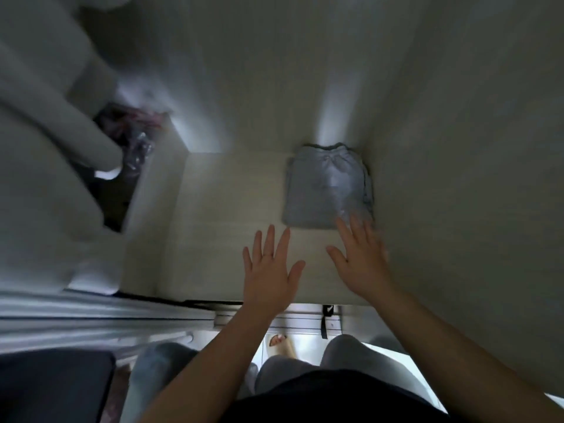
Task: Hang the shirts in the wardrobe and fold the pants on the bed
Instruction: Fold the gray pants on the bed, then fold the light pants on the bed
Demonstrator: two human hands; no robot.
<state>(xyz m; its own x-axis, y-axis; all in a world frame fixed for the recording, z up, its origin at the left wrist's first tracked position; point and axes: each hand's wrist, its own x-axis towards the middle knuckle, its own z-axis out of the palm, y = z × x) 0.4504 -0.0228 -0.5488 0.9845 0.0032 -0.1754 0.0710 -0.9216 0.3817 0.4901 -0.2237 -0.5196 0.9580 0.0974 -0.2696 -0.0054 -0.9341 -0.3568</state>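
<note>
My hands, left [270, 267] and right [360, 257], spread empty by the folded pants [328, 187] on the wardrobe shelf [232, 227]; stowing looks done, next garment needs fetching.

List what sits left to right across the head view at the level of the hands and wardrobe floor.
Hanging white garment → open box of dark clutter → left hand → right hand, fingertips at the near edge of the folded grey pants → wardrobe side wall.
</note>
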